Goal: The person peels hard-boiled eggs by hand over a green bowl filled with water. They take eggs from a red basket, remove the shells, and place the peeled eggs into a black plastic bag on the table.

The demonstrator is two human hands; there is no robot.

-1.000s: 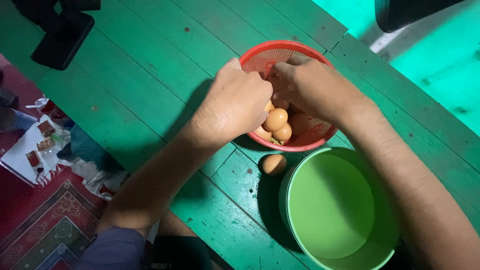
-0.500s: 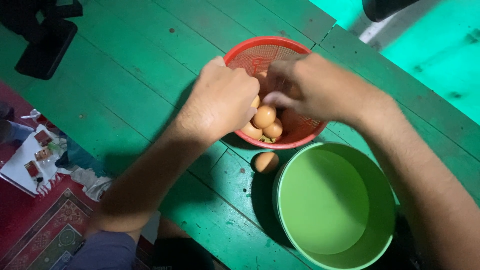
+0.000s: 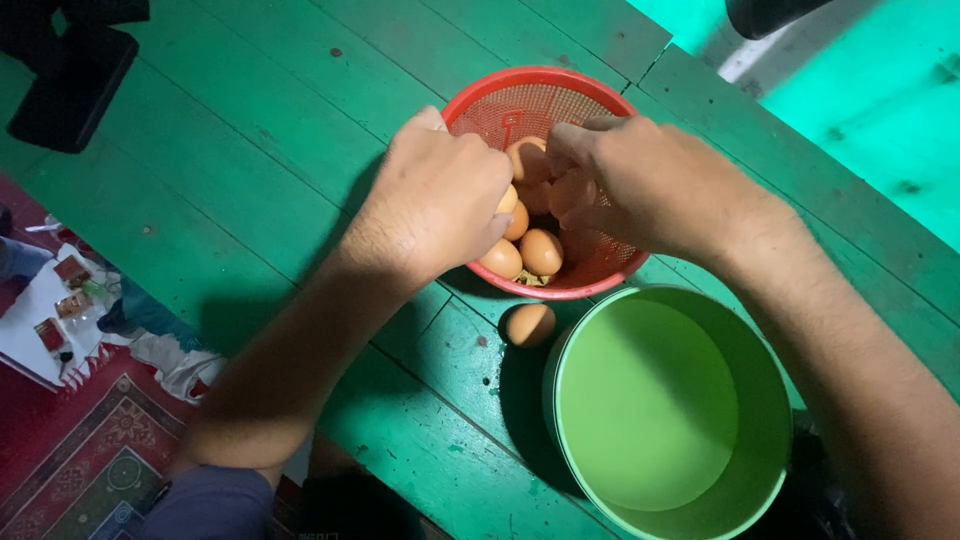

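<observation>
A big light green bowl (image 3: pixel 672 415) sits nearest, on the right side of the green wooden table (image 3: pixel 250 160). It has nothing in it. Just beside its left rim, one brown egg (image 3: pixel 528 324) lies alone on the table boards, between the green bowl and the red basket.

A little farther away is a round red basket (image 3: pixel 520 100) with mesh walls. It holds a pile of brown eggs (image 3: pixel 541 251). Some bits of straw-like stuff show under the eggs at the near edge.

Both hands are in the basket. The left hand (image 3: pixel 440 200) comes in from the left. Its fingers are curled down over the eggs, and they seem to be closed around one egg (image 3: pixel 507 200) that peeks out at the fingertips. The right hand (image 3: pixel 640 185) comes in from the right. Its fingers are bent and closed too, touching the eggs in the middle of the pile, but I cannot tell if it is really holding one.

Far off at the top left, a dark flat thing (image 3: pixel 70 85) lies on the table. Down on the left, past the table edge, there is a red patterned rug (image 3: pixel 70 470) on the floor.
</observation>
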